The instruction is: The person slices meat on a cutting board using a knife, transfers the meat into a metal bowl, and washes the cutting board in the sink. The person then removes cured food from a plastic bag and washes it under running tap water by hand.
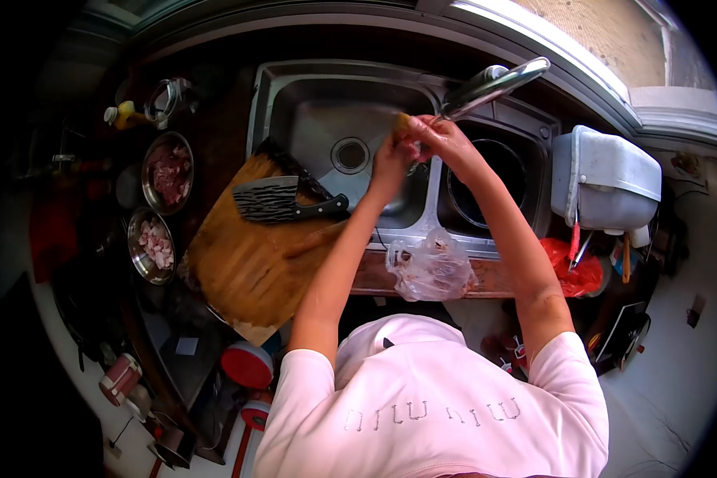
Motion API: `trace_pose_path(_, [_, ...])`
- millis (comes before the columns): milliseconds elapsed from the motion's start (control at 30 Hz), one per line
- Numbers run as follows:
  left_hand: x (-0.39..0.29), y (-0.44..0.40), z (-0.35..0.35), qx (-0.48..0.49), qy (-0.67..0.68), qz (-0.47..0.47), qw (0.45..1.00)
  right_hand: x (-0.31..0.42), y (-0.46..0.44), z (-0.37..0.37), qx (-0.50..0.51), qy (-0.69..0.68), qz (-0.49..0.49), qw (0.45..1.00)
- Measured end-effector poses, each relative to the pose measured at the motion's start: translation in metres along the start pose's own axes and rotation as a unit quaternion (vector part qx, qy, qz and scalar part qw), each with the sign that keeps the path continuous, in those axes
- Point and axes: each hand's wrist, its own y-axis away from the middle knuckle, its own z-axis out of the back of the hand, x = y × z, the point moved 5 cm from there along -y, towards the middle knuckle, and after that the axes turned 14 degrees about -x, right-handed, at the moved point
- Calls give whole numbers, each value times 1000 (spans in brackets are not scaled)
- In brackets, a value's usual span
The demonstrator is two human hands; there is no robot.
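Over the sink (295,103), near the faucet (494,88), my two hands come together. My right hand (442,139) is closed, its fingers around a small yellowish-brown piece (404,122) whose kind I cannot make out. Just below and left of it, my left hand (389,166) is curled and slightly blurred; what it holds is hidden. Both look wet. A cleaver (271,201) with a black handle lies flat on the wooden cutting board (247,255), left of my left forearm. A clear plastic bag (430,267) lies on the sink's front edge between my arms.
Metal bowls hold dark red meat (170,171) and pale diced meat (156,243) at the left. A dark round pan (486,183) sits in the right basin. Further right stand a grey-white plastic box (613,175) and a red plastic bag (573,275). The board overhangs the counter's front edge.
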Motion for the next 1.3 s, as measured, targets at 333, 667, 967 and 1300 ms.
trace_pose_path(333, [11,-6,4,17,310,177,934,-56,7,3,-119,32,13,992])
trace_pose_path(667, [36,-12,-9,35,356,222,907,-70,-5,-13,-114,122,68,984])
trace_pose_path(967, [8,-2,-3,-13,265,165,950,-94,-21,-16,-54,-164,-58,983])
trace_pose_path(1300, [8,-9,11,21,127,113,985,-77,-40,-24,-50,-137,-44,988])
